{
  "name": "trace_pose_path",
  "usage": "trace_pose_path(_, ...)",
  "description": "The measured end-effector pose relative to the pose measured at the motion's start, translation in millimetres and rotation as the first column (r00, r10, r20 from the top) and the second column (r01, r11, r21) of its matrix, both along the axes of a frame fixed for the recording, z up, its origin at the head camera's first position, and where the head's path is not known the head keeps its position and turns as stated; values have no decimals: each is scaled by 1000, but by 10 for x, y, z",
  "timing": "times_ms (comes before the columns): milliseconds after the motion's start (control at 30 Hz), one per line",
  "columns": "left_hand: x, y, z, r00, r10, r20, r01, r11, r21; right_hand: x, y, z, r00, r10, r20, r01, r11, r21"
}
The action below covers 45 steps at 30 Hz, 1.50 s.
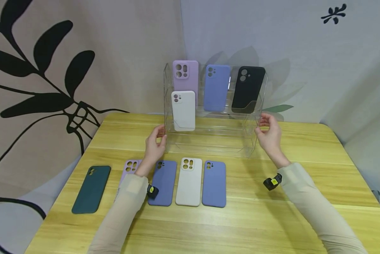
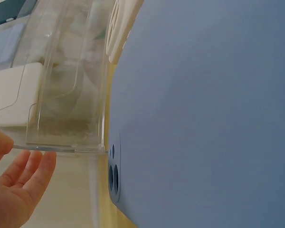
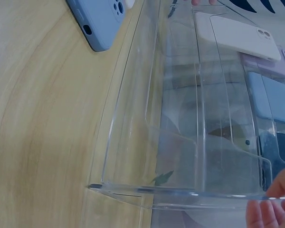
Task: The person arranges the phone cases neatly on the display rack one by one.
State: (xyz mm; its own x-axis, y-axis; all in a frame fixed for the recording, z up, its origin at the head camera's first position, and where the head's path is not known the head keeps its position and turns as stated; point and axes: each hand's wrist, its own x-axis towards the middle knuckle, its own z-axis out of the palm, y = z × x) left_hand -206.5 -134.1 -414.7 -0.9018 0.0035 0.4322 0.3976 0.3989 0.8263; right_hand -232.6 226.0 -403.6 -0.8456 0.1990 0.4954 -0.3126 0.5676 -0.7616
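A clear stepped display rack stands at the back of the table. My left hand grips its left side panel, thumb on one face and fingers on the other in the left wrist view. On the opposite panel, my right hand pinches the edge between thumb and fingers. The rack's upper tier bears a lilac phone case, a blue phone case and a black phone case. One step lower, a white phone case leans in front of the lilac one.
Before the rack lie a dark green case, a lilac case partly hidden by my left arm, a blue case, a white case and another blue case. A patterned curtain hangs behind the wooden table.
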Motion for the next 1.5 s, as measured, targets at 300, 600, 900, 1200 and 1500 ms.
trace_pose_path(300, -41, -197, -130, 997, -71, 13, 72, 997, -38, 5, -10, 9, 1000, 20, -10, -20, 1000, 7)
trace_pose_path(600, 159, -820, -58, 993, 76, 92, -51, 966, -253, 14, -3, 14, 1000, 9, 11, -9, 1000, 17)
trace_pose_path(900, 452, -1352, -172, 952, 260, 159, -172, 889, -424, 19, -18, 17, 1000, -9, -5, 9, 1000, 23)
trace_pose_path(1200, 658, -1684, -258, 893, 422, 158, -265, 775, -574, 16, -15, 4, 1000, -22, -18, 22, 999, 40)
trace_pose_path(1500, 769, -1772, -233, 745, 537, 395, -157, 717, -680, 18, -17, 0, 1000, -20, -9, 20, 999, 42)
